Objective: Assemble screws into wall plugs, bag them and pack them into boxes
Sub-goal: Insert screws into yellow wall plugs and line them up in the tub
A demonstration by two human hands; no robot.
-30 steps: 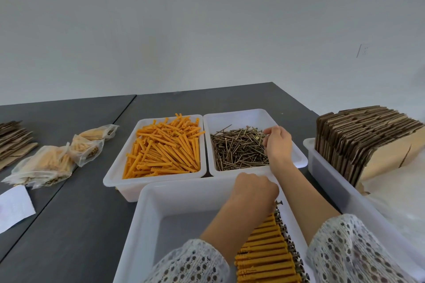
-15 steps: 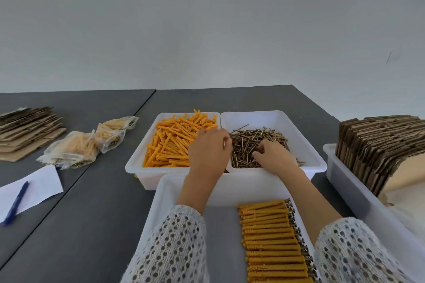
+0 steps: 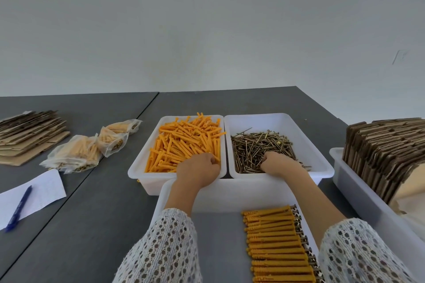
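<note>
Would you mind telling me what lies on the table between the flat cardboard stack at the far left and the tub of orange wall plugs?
In the head view, filled plastic bags lie between the cardboard stack and the plug tub.

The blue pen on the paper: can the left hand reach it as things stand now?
Probably yes. The blue pen lies uncovered on the paper, with open table between, but the left hand is busy among the wall plugs.

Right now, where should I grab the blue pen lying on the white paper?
Pinch the blue pen at mid-barrel from above, fingers across its width. It lies flat on the white paper sheet, slanting toward you, nothing crowding its sides.
</note>
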